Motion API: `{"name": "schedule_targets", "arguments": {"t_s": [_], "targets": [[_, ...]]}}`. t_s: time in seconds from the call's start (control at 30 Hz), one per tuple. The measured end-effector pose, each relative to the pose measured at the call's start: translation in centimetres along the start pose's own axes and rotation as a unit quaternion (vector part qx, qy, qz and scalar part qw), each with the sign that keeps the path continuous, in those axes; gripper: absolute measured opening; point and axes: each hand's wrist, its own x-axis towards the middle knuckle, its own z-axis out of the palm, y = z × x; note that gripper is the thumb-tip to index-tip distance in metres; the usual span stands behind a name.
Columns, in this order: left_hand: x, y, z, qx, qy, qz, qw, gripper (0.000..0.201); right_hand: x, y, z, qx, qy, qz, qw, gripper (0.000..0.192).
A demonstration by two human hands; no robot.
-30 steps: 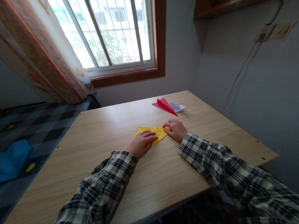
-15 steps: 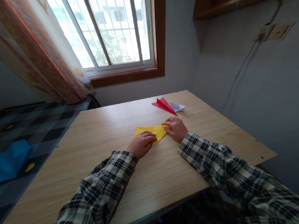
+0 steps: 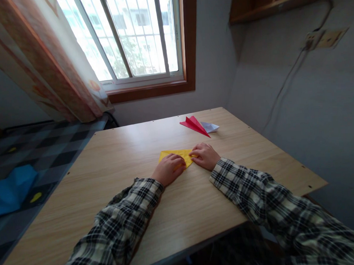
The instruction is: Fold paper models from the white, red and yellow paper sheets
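Note:
A folded sheet of yellow paper (image 3: 173,153) lies on the table in front of me, its right end narrowing toward a corner. My left hand (image 3: 169,168) rests over its near middle with fingers together and curled down, holding it against the tabletop. At the right end, my right hand (image 3: 205,156) has its thumb and fingers closed on the paper's corner. Part of the paper is covered by both hands, so its folds there are hidden.
Farther back on the wooden table (image 3: 130,145) lie a red paper plane (image 3: 194,126) and a white paper boat (image 3: 210,127), close together. A blue folded paper (image 3: 12,190) sits on the checked bedding (image 3: 56,154) at left. A window (image 3: 139,35) stands behind.
My right hand has moved a little left and nearer, and the paper's right end has folded inward with it. My left hand stays almost in place.

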Motion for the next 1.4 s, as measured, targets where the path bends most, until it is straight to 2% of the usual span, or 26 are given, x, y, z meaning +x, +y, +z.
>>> {"name": "schedule_targets", "arguments": {"t_s": [0.23,0.4,0.63,1.0,1.23,1.4], "targets": [[-0.1,-0.6,0.6,0.002,-0.002,-0.004,1.0,0.015,0.0,-0.2,-0.2,-0.001,-0.011,0.007,1.0,0.017],[-0.1,-1.1,0.9,0.003,-0.031,0.01,0.999,0.022,0.0,-0.5,-0.4,-0.004,-0.015,0.01,1.0,0.017],[-0.2,-1.3,1.2,0.02,-0.05,-0.02,0.998,0.027,0.1,-0.5,-0.5,-0.003,-0.017,0.003,1.0,0.019],[-0.4,-1.3,1.3,0.02,-0.044,-0.036,0.998,0.03,0.1,-0.7,-0.3,-0.015,-0.012,0.018,1.0,0.023],[-0.3,-1.5,1.4,0.018,-0.044,-0.038,0.998,0.029,-0.1,-0.6,0.2,-0.019,0.02,0.086,0.996,0.039],[-0.3,-1.5,1.3,0.018,-0.048,-0.038,0.998,0.028,-0.2,0.0,0.2,-0.03,0.022,0.137,0.99,0.043]]}}
